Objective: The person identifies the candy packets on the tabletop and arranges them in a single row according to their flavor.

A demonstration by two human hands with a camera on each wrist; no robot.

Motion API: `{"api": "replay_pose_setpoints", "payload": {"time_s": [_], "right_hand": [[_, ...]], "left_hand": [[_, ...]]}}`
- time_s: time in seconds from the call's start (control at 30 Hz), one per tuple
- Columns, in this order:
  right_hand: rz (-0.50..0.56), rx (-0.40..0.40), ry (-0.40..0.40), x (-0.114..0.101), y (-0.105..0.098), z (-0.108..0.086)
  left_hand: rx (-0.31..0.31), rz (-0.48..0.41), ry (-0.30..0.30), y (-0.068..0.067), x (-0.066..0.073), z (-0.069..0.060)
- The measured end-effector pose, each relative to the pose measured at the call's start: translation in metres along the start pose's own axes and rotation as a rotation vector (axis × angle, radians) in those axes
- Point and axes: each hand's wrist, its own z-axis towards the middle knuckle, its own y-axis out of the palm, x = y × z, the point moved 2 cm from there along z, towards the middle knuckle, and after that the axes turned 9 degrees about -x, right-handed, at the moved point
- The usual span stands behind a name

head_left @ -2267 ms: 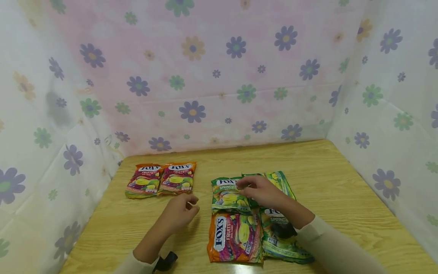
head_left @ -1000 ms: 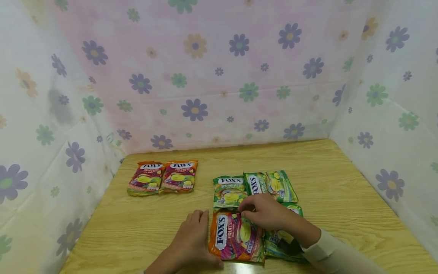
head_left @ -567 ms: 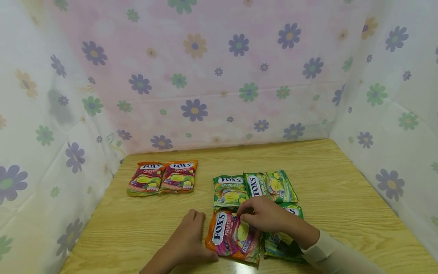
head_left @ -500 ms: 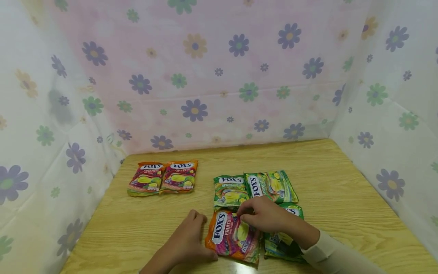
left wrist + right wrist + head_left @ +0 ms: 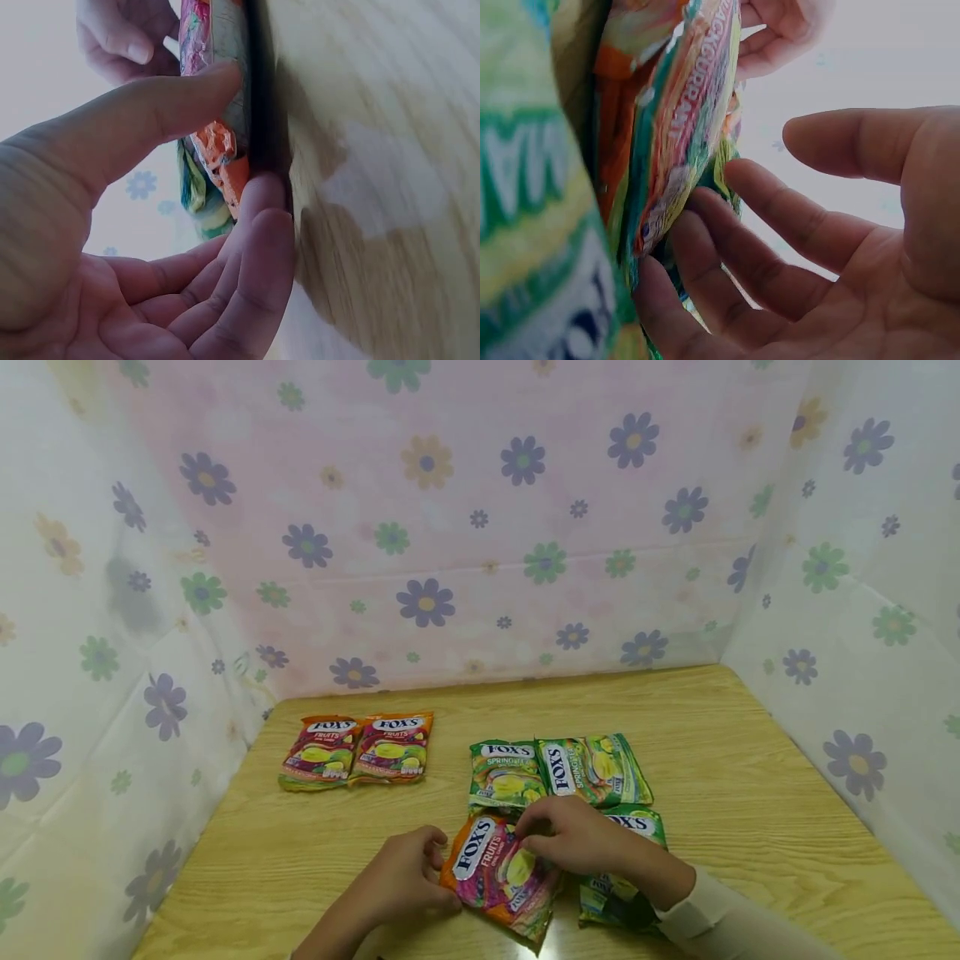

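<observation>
An orange-and-purple bag of fruit candy [image 5: 495, 872] lies tilted on the table between both hands. My left hand [image 5: 401, 877] holds its left end, the thumb on the edge and the curled fingers at the orange corner, as the left wrist view shows. My right hand [image 5: 577, 839] reaches over its right part; in the right wrist view the fingertips [image 5: 656, 289] touch the bag's side while the thumb stands apart. Behind it lie two green candy bags, one upright [image 5: 506, 777] and one turned sideways [image 5: 592, 768]. Another green candy bag [image 5: 641, 818] is partly hidden under the right forearm.
Two more orange fruit candy bags, a left one [image 5: 321, 752] and a right one [image 5: 393, 747], lie side by side at the back left of the wooden table [image 5: 712, 718]. A flowered cloth [image 5: 480, 552] surrounds the table's back and sides.
Both hands have come to the orange candy bag. It has turned clockwise and shifted slightly left, away from the green bag on its right. The left hand now grips its left end.
</observation>
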Motion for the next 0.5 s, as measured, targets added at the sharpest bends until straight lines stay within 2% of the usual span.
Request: {"api": "replay_pose_setpoints", "payload": {"time_s": [0.27,0.5], "right_hand": [[0.007,-0.013,-0.028,0.001,0.005,0.002],[0.026,-0.017,-0.019,-0.001,0.011,0.004]], "left_hand": [[0.058,0.001,-0.048,-0.016,-0.008,-0.005],[0.122,0.025,-0.104,-0.023,-0.013,-0.008]]}}
